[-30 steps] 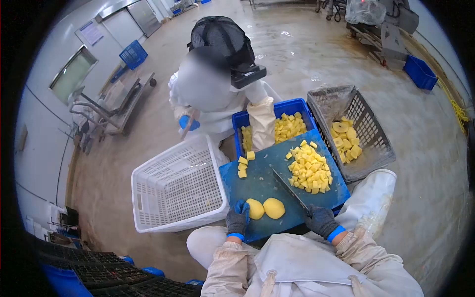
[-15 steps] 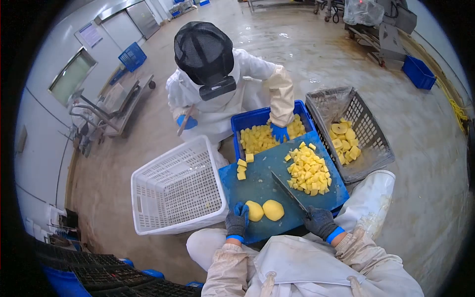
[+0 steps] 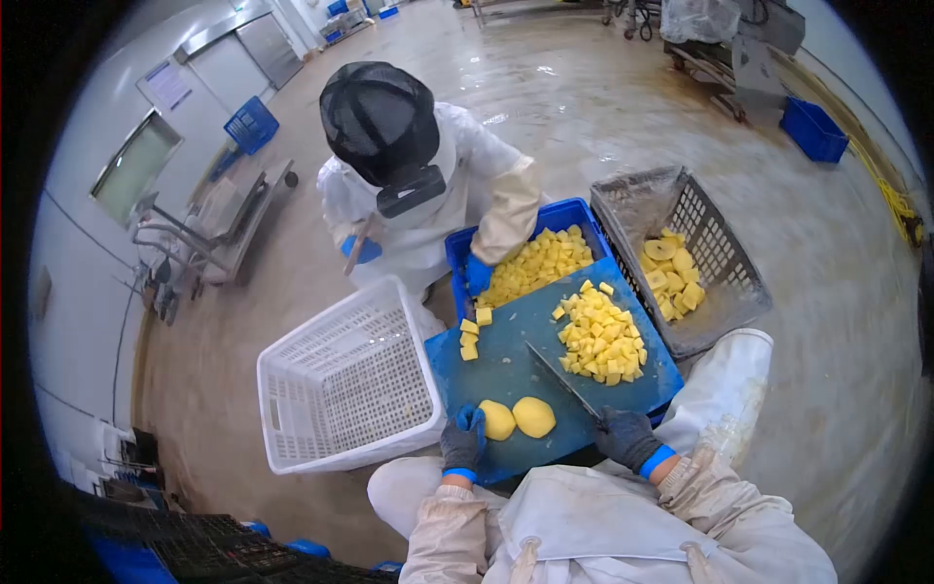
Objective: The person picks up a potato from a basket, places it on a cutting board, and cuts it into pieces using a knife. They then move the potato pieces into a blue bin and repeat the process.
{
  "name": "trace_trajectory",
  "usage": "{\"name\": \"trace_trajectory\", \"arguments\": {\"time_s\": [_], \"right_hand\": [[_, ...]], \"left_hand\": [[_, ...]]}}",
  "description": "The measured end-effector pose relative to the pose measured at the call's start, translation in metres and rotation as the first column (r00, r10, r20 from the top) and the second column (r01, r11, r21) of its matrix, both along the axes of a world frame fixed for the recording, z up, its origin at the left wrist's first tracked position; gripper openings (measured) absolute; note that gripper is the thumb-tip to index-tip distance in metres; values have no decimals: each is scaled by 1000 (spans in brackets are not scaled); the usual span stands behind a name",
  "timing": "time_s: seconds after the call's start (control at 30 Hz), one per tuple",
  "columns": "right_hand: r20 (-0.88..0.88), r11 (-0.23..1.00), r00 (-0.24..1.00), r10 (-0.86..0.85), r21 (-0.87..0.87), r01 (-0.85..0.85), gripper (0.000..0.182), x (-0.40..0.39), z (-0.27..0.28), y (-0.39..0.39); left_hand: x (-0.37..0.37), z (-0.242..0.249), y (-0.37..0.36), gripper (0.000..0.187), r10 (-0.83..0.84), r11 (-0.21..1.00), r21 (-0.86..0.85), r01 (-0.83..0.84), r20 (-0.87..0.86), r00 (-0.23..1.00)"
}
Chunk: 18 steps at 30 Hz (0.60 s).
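My right hand (image 3: 628, 437), in a dark grey glove, is closed round the handle of a long knife (image 3: 566, 380), whose blade slants across the blue cutting board (image 3: 506, 355). My left hand (image 3: 462, 440), gloved in grey with blue at the fingers, is at the board's left edge with its fingers curled; what they grip, if anything, is hidden. Right beside it lies a peeled potato piece (image 3: 498, 420), with a second potato piece (image 3: 534, 417) to its right. A heap of diced potato (image 3: 602, 336) covers the board's right side. A few potato cubes (image 3: 469, 339) sit at its far left.
A white basket (image 3: 282, 426) stands left of the board. Behind the board is a blue crate (image 3: 564, 207) of potato cubes, with a co-worker (image 3: 428, 165) reaching into it. To the right, a grey crate (image 3: 730, 255) lined with plastic holds potato pieces.
The co-worker's gloved hand has moved left within the blue crate. The view has shifted slightly. My hands, the knife and the two potato pieces stay in place on the board.
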State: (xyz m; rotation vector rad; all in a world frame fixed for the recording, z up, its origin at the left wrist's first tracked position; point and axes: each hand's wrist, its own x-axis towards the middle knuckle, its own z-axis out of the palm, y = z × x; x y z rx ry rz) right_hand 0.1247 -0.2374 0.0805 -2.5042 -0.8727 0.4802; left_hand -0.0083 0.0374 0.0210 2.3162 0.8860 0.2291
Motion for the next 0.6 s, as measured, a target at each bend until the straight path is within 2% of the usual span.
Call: {"name": "trace_trajectory", "arguments": {"time_s": [0.03,0.1,0.13,0.17,0.23,0.27,0.33,0.37,0.43,0.5,0.53,0.57,0.6], "right_hand": [[-6,1000,1000,3,8,-3,25,0,-2,-1],[-22,1000,1000,12,6,-12,25,-1,-2,-1],[-40,999,999,32,-2,-32,25,-1,-2,-2],[-48,1000,999,20,0,-20,25,-2,2,0],[-72,998,997,35,58,-31,23,-3,10,0],[-51,984,997,59,173,-50,23,-3,2,-3],[-106,981,993,53,193,-32,22,-1,2,-5],[-152,978,986,65,208,-33,21,1,4,-5],[-193,978,979,59,210,-18,21,4,6,-4],[-236,978,970,58,209,-8,22,7,2,-5],[-191,972,978,87,231,-41,26,9,-2,-6],[-144,965,983,116,250,-77,31,12,-7,-7],[-154,965,982,112,253,-70,31,22,-13,-6]], "left_hand": [[0,2,0,30,-11,1000,4,11,-2,1000],[14,31,-7,33,-1,970,243,-3,15,1000],[26,32,-8,32,-45,923,385,-2,112,993],[45,46,-11,32,-57,922,387,12,104,993],[98,85,-17,30,-418,808,555,199,302,857],[124,89,-17,30,-433,802,557,217,291,853],[176,93,-19,30,-618,744,511,431,278,735],[203,91,-21,30,-628,736,511,445,269,730],[253,78,-24,33,-624,778,330,535,303,720],[296,60,-27,36,-648,756,308,578,223,728],[317,50,-29,38,-662,741,288,607,156,734],[334,54,-38,46,-611,792,123,598,125,782],[345,47,-38,46,-614,789,119,603,115,781]]}}
